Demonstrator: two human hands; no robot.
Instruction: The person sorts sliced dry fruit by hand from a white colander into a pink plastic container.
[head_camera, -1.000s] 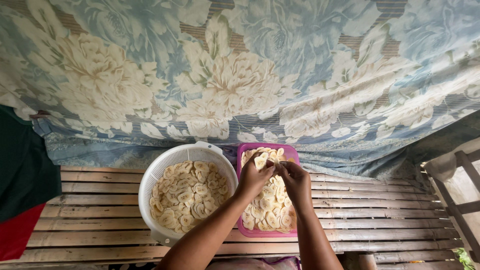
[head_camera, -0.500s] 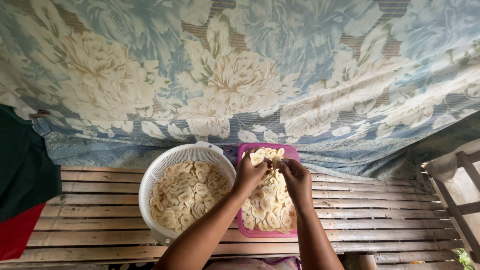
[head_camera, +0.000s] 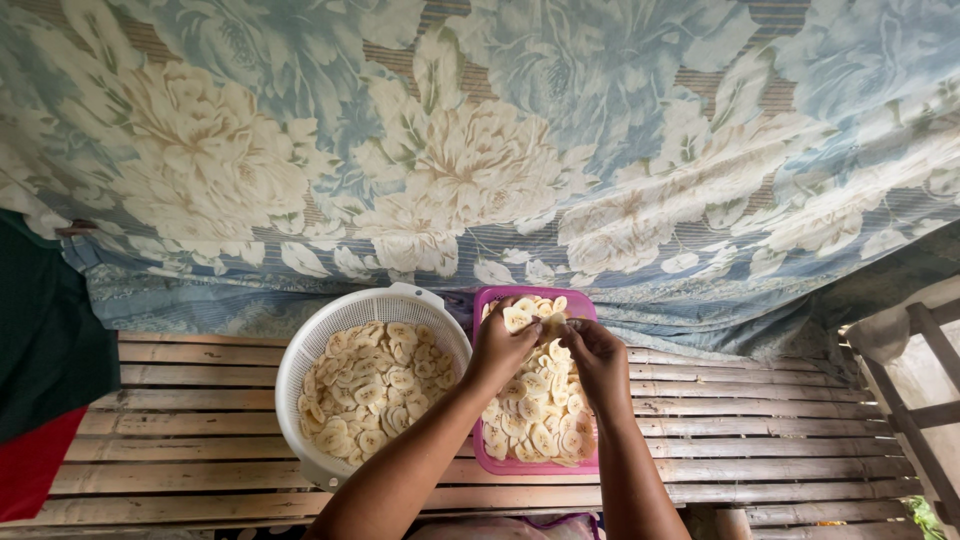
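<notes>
From the head camera, your left hand (head_camera: 503, 347) and right hand (head_camera: 598, 355) meet over the far end of the pink rectangular tub (head_camera: 589, 464), fingers curled and pinched together on a clump of pale banana slices (head_camera: 549, 326) held between the 2 hands just above the heap of slices filling the tub. Just left of the tub, touching its side, stands the white round colander (head_camera: 300, 355), also filled with slices, and both containers rest on the slatted bamboo bench (head_camera: 750, 425) in front of the blue floral cloth (head_camera: 480, 150).
</notes>
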